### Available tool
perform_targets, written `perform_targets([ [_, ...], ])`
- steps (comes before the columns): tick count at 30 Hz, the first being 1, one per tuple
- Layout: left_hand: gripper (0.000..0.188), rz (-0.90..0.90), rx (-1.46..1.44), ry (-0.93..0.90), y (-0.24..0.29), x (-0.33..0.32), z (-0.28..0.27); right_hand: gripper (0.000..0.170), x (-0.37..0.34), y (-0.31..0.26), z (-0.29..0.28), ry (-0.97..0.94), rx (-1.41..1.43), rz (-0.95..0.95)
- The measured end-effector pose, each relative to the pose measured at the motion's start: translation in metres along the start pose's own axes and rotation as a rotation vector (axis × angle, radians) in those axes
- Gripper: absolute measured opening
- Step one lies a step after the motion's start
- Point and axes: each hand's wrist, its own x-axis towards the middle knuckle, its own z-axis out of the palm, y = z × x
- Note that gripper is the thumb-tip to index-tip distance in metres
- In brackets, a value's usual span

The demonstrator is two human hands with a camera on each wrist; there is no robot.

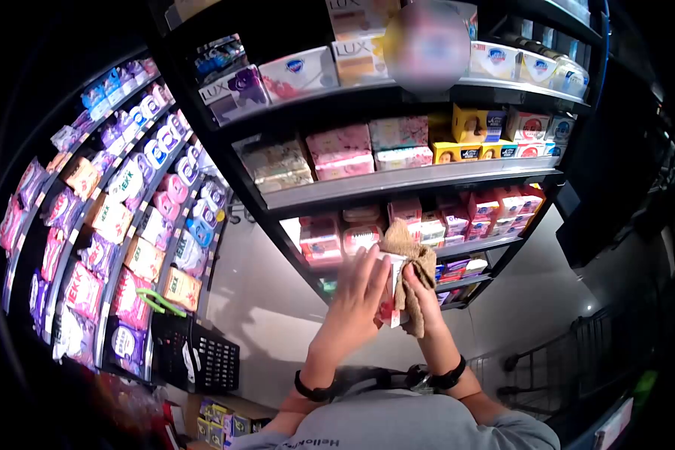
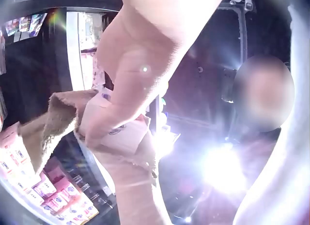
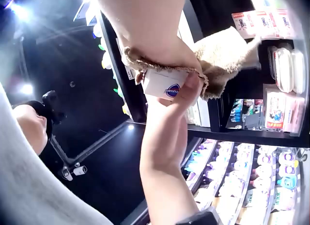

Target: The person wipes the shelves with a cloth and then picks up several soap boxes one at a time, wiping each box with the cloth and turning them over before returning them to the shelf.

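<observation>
In the head view my left hand [image 1: 352, 304] holds a small white and red box [image 1: 388, 306] upright in front of the shelves. My right hand [image 1: 425, 300] grips a tan cloth [image 1: 411, 247], which lies against the box's other side. The left wrist view has my left hand [image 2: 133, 65] with a digit along the white box [image 2: 123, 138], the cloth [image 2: 63, 116] around its edges. From the right wrist, a blue oval logo shows on the box [image 3: 157, 84], beside my left thumb; the cloth [image 3: 225, 55] wraps under my right hand [image 3: 155, 31], whose fingertips are hidden.
A shelf unit [image 1: 420, 184] with boxed soaps stands ahead. Packed shelves [image 1: 120, 210] of bags and bottles run along the left, with a black basket [image 1: 221, 364] with a green handle below. An open carton [image 1: 240, 409] is at the bottom; a cart [image 1: 544, 367] stands right.
</observation>
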Motion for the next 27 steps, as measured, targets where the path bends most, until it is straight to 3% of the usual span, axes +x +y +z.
perform_targets([
  [5, 0.078, 0.101, -0.220, -0.123, -0.016, 0.000, -0.014, 0.042, -0.004, 0.018, 0.010, 0.116, -0.048, -0.118],
  [7, 0.078, 0.146, -0.233, -0.138, -0.021, -0.001, -0.009, 0.039, -0.009, 0.022, 0.011, 0.199, -0.246, -0.230],
  [11, 0.079, 0.193, -0.359, -0.187, -0.024, -0.002, -0.001, 0.031, -0.020, 0.025, 0.013, 0.295, -0.258, -0.413],
  [13, 0.078, 0.329, -0.417, -0.164, -0.024, 0.000, 0.005, 0.028, -0.031, 0.020, 0.020, 0.341, -0.226, -0.463],
  [18, 0.080, 0.482, -0.431, -0.147, -0.023, 0.012, 0.019, 0.031, -0.043, 0.018, 0.004, 0.312, -0.290, -0.715],
  [21, 0.080, 0.461, -0.648, -0.173, -0.025, 0.019, 0.026, 0.031, -0.048, 0.021, 0.008, 0.538, -0.348, -0.592],
  [22, 0.079, 0.475, -0.622, -0.152, -0.027, 0.022, 0.029, 0.030, -0.053, 0.023, 0.010, 0.514, -0.266, -0.451],
  [25, 0.085, 0.386, -0.656, -0.167, -0.037, 0.028, 0.035, 0.030, -0.041, 0.036, -0.003, 0.323, -0.403, -0.516],
  [26, 0.086, 0.377, -0.659, -0.092, -0.038, 0.029, 0.041, 0.030, -0.045, 0.030, -0.009, 0.247, -0.408, -0.343],
  [27, 0.086, 0.373, -0.605, -0.053, -0.039, 0.030, 0.042, 0.033, -0.047, 0.024, 0.008, 0.391, -0.413, -0.252],
])
